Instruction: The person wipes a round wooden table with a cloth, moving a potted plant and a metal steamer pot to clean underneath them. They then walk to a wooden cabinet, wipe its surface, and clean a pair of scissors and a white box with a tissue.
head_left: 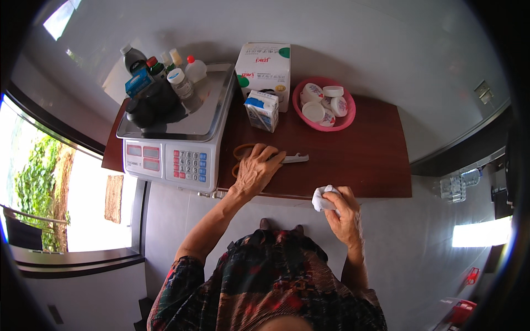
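Observation:
My left hand (256, 167) is over the tabletop, fingers bent down and closed around a pair of scissors. The orange-brown handle loops of the scissors (238, 150) show to the left of the hand; the middle of them is hidden under it. A slim white piece (296, 159) lies by the fingertips on the right; I cannot tell whether it is part of the scissors. At the table's front edge, my right hand (343, 214) is closed on a crumpled white cloth (321, 198), gripped between thumb and fingers.
A white scale (168, 160) with bottles and a black object on its metal pan stands at the left of the brown table (375, 165). At the back are a white box (264, 69), a small carton (261, 112) and a pink bowl (348, 117) of white round containers.

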The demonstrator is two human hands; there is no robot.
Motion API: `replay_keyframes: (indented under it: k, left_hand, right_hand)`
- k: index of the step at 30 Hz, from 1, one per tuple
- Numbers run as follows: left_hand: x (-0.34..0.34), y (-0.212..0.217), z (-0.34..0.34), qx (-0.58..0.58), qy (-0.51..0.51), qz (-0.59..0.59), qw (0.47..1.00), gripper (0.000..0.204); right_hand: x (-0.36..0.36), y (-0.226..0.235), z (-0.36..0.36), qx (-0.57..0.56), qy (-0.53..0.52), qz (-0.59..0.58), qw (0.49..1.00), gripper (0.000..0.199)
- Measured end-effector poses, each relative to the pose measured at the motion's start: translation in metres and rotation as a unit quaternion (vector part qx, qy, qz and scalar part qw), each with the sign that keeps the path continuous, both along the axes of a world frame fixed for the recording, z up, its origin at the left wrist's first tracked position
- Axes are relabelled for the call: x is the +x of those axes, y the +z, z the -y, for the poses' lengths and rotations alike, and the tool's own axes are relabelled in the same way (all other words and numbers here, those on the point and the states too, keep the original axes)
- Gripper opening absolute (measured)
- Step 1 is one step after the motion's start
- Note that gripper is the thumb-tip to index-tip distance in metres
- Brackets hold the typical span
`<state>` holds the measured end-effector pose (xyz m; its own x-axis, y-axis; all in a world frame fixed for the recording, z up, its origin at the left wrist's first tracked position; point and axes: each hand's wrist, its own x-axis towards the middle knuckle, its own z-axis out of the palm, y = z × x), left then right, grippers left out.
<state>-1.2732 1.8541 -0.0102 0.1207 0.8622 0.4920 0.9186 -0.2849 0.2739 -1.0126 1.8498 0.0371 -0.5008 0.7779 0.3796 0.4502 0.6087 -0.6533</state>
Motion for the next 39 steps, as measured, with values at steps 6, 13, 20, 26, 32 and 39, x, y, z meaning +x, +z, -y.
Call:
replay_keyframes:
  k: [6, 13, 20, 26, 32, 39]
  left_hand:
    - [-0.003, -0.003, -0.004, 0.019, 0.011, 0.015, 1.0, 0.031]
    - [-0.008, -0.009, -0.004, 0.018, 0.007, 0.048, 0.999, 0.029]
    - [-0.005, 0.0, 0.001, 0.039, 0.032, 0.085, 0.995, 0.038]
    - [-0.01, 0.07, -0.026, 0.164, 0.121, 0.143, 0.969, 0.087]
    - [-0.03, 0.095, -0.107, 0.066, 0.267, 0.191, 0.942, 0.12]
    - [-0.012, 0.105, -0.135, -0.005, 0.374, 0.197, 0.906, 0.129]
  right_hand:
    - [0.002, -0.011, -0.003, 0.014, -0.052, -0.026, 0.998, 0.039]
    - [-0.002, -0.015, -0.001, -0.025, -0.088, -0.037, 0.995, 0.035]
    - [-0.001, -0.026, -0.006, 0.009, -0.15, -0.064, 0.987, 0.036]
    - [0.002, -0.029, -0.006, -0.014, -0.174, -0.07, 0.982, 0.033]
    - [0.005, -0.03, -0.009, -0.016, -0.161, -0.087, 0.983, 0.032]
    - [0.032, -0.029, -0.039, -0.028, -0.153, -0.121, 0.98, 0.031]
